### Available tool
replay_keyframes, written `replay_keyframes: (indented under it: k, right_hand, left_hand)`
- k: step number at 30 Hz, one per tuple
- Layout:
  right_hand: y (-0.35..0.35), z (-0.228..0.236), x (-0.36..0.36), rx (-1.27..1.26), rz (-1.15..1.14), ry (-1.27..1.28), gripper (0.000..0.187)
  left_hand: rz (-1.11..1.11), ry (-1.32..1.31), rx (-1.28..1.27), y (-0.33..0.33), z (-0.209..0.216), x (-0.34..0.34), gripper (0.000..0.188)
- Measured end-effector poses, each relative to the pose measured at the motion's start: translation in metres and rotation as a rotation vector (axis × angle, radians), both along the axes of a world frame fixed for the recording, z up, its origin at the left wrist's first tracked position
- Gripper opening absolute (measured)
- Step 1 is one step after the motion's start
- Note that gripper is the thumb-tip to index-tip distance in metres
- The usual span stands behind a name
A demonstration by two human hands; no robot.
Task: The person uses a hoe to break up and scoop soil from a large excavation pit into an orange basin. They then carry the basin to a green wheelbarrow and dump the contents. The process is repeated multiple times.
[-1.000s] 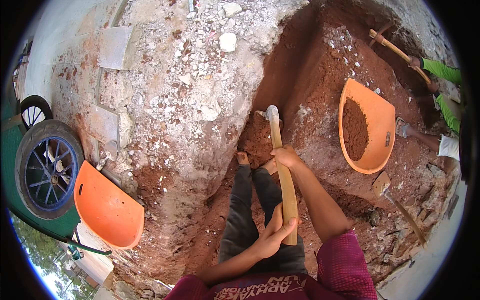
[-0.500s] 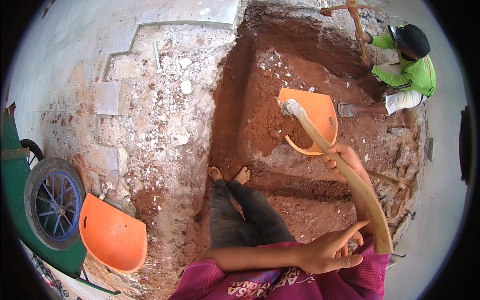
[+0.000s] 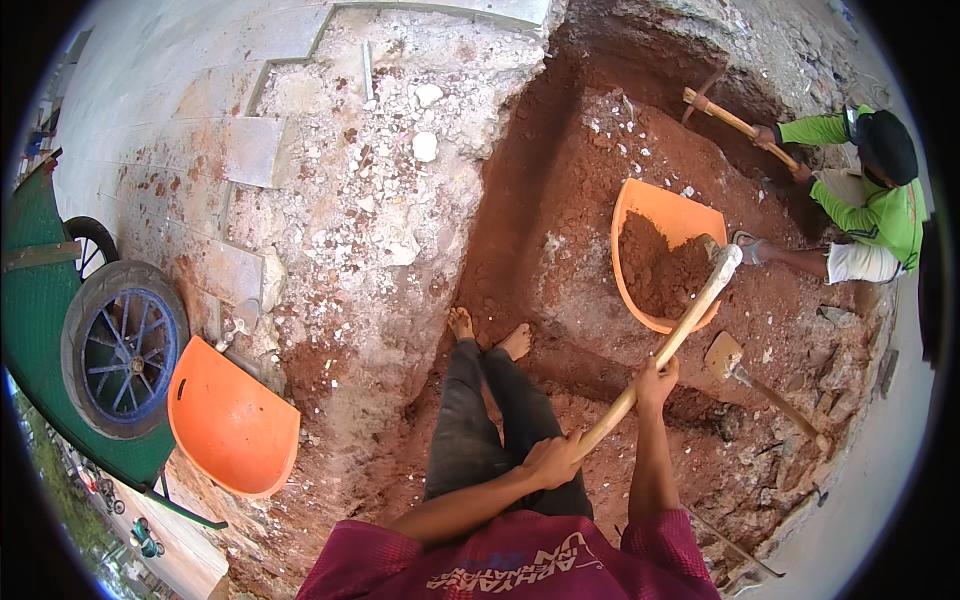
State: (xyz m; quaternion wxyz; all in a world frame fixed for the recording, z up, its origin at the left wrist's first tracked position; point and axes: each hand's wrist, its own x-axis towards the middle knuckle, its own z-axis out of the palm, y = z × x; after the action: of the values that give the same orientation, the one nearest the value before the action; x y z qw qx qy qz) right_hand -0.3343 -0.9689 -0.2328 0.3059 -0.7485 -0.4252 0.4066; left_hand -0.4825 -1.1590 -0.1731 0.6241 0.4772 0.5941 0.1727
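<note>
Both my hands grip the wooden handle of a hoe [image 3: 690, 315]. My left hand [image 3: 553, 462] is closed round the near end, above my legs. Farther up the handle, my right hand [image 3: 655, 382] is wrapped round it. The hoe's head reaches over the right side of an orange scoop-shaped soil pan [image 3: 622, 262]; its blade is mostly hidden from view. A heap of loose red-brown soil [image 3: 660, 262] lies in the pan, which rests on the dug earth ahead of me.
At the upper right a co-worker in a green top [image 3: 890, 225] swings a pickaxe [image 3: 735, 118]. Another hoe [image 3: 724, 356] lies on the right. A second orange pan [image 3: 235, 425] and a green cart [image 3: 80, 375] with spoked wheels stand left. A trench [image 3: 525, 190] runs ahead of my bare feet.
The hoe's head has swung right, over the pan, and soil now lies in the pan. My left hand has gone from open to gripping the handle. The co-worker's pickaxe has come down.
</note>
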Motion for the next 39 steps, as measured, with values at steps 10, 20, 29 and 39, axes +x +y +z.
replay_keyframes:
  k: [10,20,29,39]
  right_hand:
    - [-0.002,0.021,-0.034,0.129,0.012,-0.023,0.049]
    - [0.035,-0.059,-0.192,0.043,0.561,-0.105,0.042]
    - [-0.017,-0.219,-0.271,-0.483,0.797,-0.384,0.041]
    - [-0.113,-0.271,-0.249,-0.583,0.894,-0.524,0.050]
  left_hand:
    - [0.249,0.042,0.228,-0.032,-0.067,0.021,0.039]
    - [0.740,-0.151,-0.108,0.005,-0.078,-0.027,0.029]
    - [0.942,-0.157,-0.267,-0.040,-0.203,-0.058,0.028]
    - [0.839,-0.132,-0.510,-0.125,-0.202,-0.072,0.036]
